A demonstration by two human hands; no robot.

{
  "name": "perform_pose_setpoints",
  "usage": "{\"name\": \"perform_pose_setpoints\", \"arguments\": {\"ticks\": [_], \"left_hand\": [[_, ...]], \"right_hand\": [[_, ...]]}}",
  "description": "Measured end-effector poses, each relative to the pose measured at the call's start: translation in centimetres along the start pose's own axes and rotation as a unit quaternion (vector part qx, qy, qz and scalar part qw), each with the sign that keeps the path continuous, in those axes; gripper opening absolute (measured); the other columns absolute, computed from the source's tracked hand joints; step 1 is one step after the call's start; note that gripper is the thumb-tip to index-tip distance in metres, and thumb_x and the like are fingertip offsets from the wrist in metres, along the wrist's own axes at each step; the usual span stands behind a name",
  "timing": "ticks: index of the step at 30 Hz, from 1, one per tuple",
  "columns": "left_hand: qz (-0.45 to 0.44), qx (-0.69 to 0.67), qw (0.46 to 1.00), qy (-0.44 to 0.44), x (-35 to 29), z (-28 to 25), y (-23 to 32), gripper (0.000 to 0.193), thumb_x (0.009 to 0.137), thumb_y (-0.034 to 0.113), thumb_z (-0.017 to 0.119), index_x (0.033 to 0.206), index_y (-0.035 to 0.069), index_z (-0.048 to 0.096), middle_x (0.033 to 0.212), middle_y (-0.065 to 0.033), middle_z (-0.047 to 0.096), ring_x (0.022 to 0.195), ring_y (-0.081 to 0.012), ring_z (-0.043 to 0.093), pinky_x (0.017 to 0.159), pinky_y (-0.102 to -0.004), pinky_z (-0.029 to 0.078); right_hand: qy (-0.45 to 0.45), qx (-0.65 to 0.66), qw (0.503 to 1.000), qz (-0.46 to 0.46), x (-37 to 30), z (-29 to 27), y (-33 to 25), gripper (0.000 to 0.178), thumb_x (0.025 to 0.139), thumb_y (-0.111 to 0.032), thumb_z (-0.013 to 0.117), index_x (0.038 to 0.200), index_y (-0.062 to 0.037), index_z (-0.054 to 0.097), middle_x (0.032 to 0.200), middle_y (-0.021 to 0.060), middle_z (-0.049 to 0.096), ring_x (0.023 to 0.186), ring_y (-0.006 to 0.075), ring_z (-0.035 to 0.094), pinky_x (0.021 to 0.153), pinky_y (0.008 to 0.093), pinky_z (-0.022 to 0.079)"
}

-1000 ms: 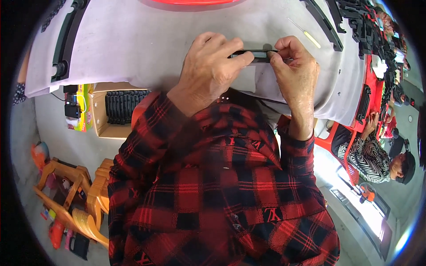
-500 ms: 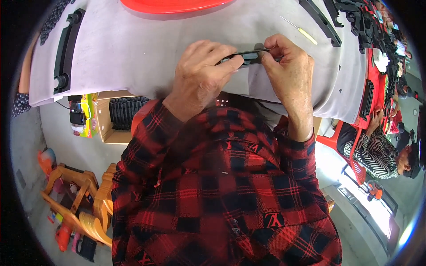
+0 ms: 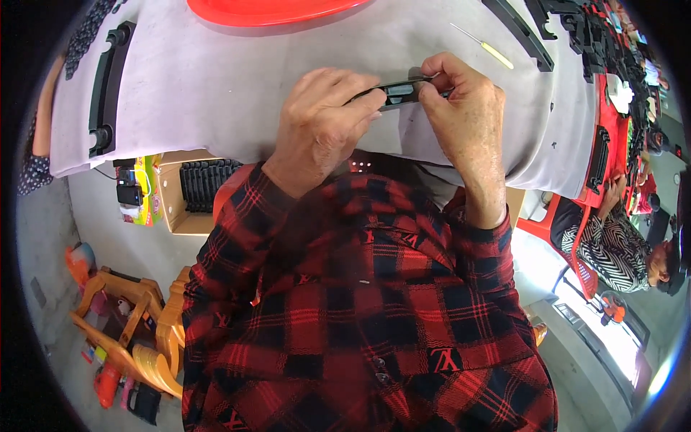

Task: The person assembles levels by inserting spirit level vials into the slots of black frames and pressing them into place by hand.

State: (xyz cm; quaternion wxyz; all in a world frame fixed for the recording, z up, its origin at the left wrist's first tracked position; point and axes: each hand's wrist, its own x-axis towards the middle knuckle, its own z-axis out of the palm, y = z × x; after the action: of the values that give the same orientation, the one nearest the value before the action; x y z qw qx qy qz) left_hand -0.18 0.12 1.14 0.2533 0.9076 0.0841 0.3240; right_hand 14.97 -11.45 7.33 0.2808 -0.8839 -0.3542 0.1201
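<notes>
A narrow black plastic part (image 3: 399, 93) with a lighter insert along its middle is held level above the cloth-covered table. My left hand (image 3: 320, 119) is closed around its left end, with the thumb along the near side. At its right end my right hand (image 3: 468, 108) pinches it between thumb and forefinger. My fingers cover both ends of the part, and I cannot make out its full shape. Beyond my right hand lies a thin-shafted tool (image 3: 497, 55) with a pale yellow handle, like an awl or small screwdriver.
A red plastic tray (image 3: 277, 14) sits at the far edge. Long black plastic parts lie at left (image 3: 108, 90) and far right (image 3: 518, 32). Below the table's left side stands a cardboard box (image 3: 173, 194) of black parts. Another person (image 3: 612, 241) sits at right.
The held part and both hands have shifted slightly left, and a little more of the part's lighter insert shows. Both hands keep their hold.
</notes>
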Motion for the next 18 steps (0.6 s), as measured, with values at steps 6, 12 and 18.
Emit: {"name": "perform_pose_setpoints", "arguments": {"ticks": [6, 12, 18], "left_hand": [[0.021, 0.02, 0.999, 0.025, 0.1, 0.3, 0.0, 0.027, 0.076, 0.009, 0.073, 0.103, 0.012, 0.071, 0.105, -0.003, 0.069, 0.097, -0.0253, 0.065, 0.089, -0.04, 0.051], [0.033, 0.059, 0.998, -0.001, 0.5, 0.4, 0.1, 0.034, 0.075, 0.011, 0.067, 0.108, 0.016, 0.074, 0.096, -0.0033, 0.065, 0.091, -0.0247, 0.063, 0.085, -0.039, 0.051], [0.064, 0.053, 0.995, -0.047, 1.6, -0.2, -0.2, 0.035, 0.076, 0.01, 0.075, 0.111, 0.017, 0.074, 0.092, -0.0028, 0.054, 0.086, -0.0253, 0.055, 0.077, -0.0397, 0.047]], "right_hand": [[0.007, -0.036, 0.999, -0.025, 0.1, 0.1, -0.2, 0.018, 0.082, -0.013, 0.067, 0.099, -0.0129, 0.073, 0.078, 0.0116, 0.073, 0.077, 0.0366, 0.071, 0.072, 0.0458, 0.056], [0.0, -0.042, 0.999, -0.005, 0.1, 0.0, -0.3, 0.018, 0.082, -0.013, 0.067, 0.099, -0.0134, 0.074, 0.08, 0.0119, 0.073, 0.079, 0.0367, 0.071, 0.073, 0.0459, 0.056], [0.014, 0.005, 1.0, 0.006, -0.2, 0.2, -0.1, 0.02, 0.082, -0.013, 0.068, 0.101, -0.0129, 0.074, 0.077, 0.0113, 0.073, 0.076, 0.0357, 0.071, 0.072, 0.0443, 0.056]]}}
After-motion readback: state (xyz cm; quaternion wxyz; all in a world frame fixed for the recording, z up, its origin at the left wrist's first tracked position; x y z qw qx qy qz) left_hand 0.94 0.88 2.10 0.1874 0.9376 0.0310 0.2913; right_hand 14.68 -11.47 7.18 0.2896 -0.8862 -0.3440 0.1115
